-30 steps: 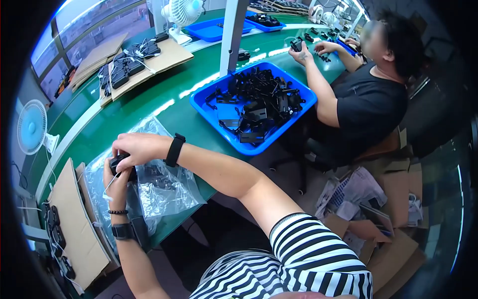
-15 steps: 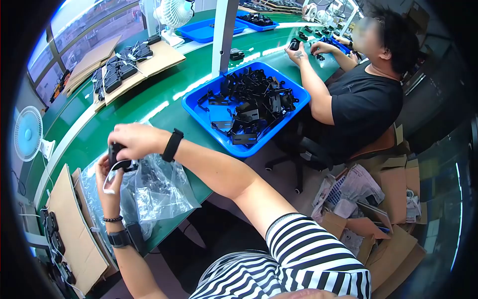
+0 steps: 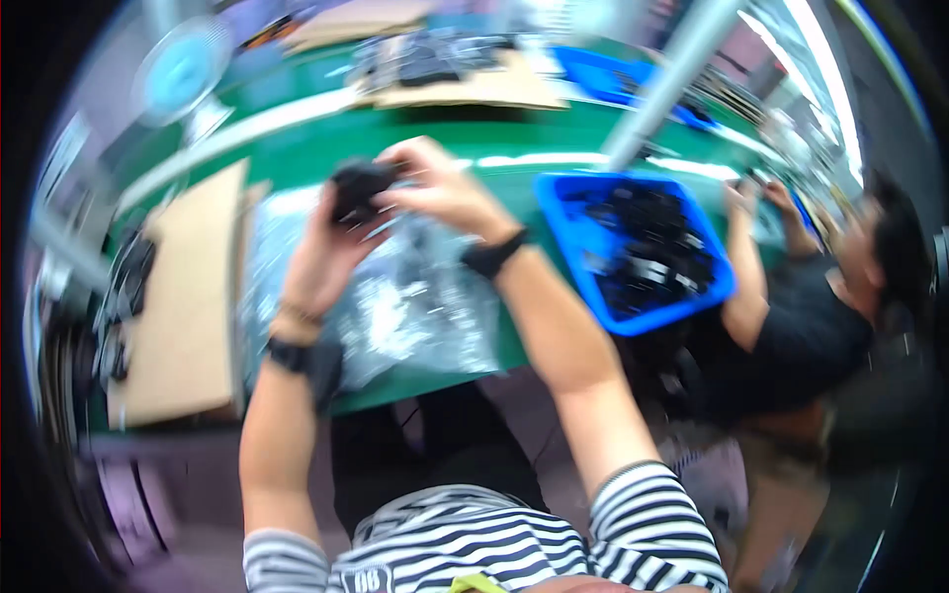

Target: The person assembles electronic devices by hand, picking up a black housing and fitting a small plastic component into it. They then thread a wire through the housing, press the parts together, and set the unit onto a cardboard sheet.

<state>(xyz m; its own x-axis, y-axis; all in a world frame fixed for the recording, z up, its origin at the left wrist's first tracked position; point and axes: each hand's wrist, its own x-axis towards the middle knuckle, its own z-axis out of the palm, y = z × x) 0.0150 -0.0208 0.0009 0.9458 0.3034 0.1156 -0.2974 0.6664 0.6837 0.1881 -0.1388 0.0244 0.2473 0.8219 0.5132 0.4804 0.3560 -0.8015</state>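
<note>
While your left hand (image 3: pixel 324 252) cups the black part (image 3: pixel 358 191) from the left, your right hand (image 3: pixel 435 188), fingers curled, grips its right side; neither's nearer. Long axis: too blurred. Held over desk (image 3: pixel 494 133), at far edge of plastic bag (image 3: pixel 405 306); blue bin (image 3: pixel 672 309) off right.

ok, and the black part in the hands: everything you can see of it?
The black part looks compact and roughly blocky, dark all over. Motion blur hides any seams, ports or surface texture, so its material and exact tilt can't be told. It is held between both hands: the left hand grips it from the near left, and the fingers of the right hand meet its right side. In view it sits against the green table, just beyond the clear plastic bag.
</note>
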